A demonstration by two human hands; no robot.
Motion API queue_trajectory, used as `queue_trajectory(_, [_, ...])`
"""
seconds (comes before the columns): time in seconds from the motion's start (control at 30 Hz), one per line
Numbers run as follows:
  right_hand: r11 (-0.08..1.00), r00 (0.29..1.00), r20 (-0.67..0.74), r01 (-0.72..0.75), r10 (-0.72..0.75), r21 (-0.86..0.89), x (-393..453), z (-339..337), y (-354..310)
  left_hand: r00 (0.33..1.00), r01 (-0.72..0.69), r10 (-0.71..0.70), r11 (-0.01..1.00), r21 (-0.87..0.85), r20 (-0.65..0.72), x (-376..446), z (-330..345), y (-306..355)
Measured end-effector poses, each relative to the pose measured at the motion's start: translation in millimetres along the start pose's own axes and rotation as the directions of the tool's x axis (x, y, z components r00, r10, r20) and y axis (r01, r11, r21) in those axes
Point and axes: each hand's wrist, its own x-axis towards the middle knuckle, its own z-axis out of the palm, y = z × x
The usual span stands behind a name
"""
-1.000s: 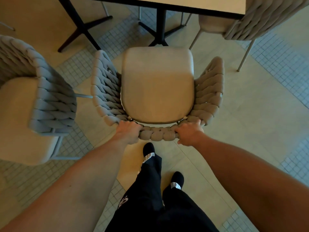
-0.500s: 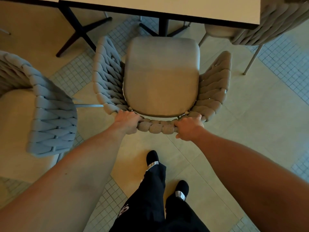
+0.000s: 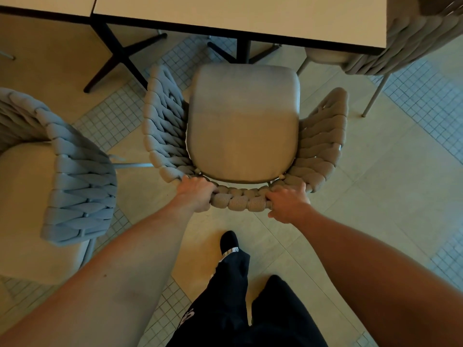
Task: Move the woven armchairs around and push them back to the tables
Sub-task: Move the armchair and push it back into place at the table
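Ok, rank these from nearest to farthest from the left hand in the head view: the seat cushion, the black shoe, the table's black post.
From the left hand, which grips the chair back:
1. Seat cushion, just ahead and to the right.
2. Black shoe, below on the floor, slightly right.
3. Table's black post, far ahead, beyond the cushion.

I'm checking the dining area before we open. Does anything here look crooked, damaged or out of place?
Nothing looks damaged or spilled. The middle armchair, gripped by the left hand and right hand, isn't tucked under the table yet. The armchair on the left sits turned, well away from it.
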Motion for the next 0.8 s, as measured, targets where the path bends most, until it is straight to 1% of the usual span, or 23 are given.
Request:
queue_trajectory(0.13, [0.999, 0.999, 0.032, 0.008, -0.009, 0.035, -1.8, -4.5, 1.1, 1.0, -0.002, 0.002, 0.999, -0.038, 0.006, -1.6, -1.4, -4.6])
queue_trajectory(0.23, [0.999, 0.997, 0.075, 0.034, -0.036, 0.031, -5.3, -13.7, 1.1, 0.999, -0.033, 0.033, 0.997, -0.067, -0.013, -10.2, -1.3, -10.7])
queue_trajectory(0.3, [0.997, 0.993, 0.093, 0.075, -0.075, 0.012, -7.8, -26.0, -1.6, 0.998, -0.047, 0.042, 0.991, -0.127, -0.036, -20.5, -3.9, -15.5])
queue_trajectory(0.37, [0.994, 0.989, 0.093, 0.113, -0.113, 0.008, -9.7, -35.9, -4.4, 0.997, -0.044, 0.027, 0.974, -0.223, -0.078, -29.4, -7.3, -18.8])
queue_trajectory(0.47, [0.986, 0.982, 0.085, 0.169, -0.168, 0.0, -12.4, -52.2, -12.4, 0.991, 0.018, -0.066, 0.934, -0.357, -0.121, -48.2, -12.3, -25.1])
queue_trajectory(0.57, [0.973, 0.971, 0.082, 0.227, -0.223, -0.037, -12.9, -69.9, -24.5, 0.985, 0.079, -0.137, 0.904, -0.421, -0.109, -69.4, -13.5, -30.3])
queue_trajectory(0.7, [0.952, 0.955, 0.08, 0.293, -0.286, -0.089, -7.6, -90.5, -42.3, 0.957, 0.219, -0.285, 0.829, -0.514, -0.052, -93.6, -7.2, -39.2])
queue_trajectory(0.8, [0.921, 0.932, 0.05, 0.362, -0.358, -0.146, -5.5, -104.4, -61.5, 0.932, 0.31, -0.362, 0.775, -0.551, 0.016, -115.4, 2.4, -52.2])
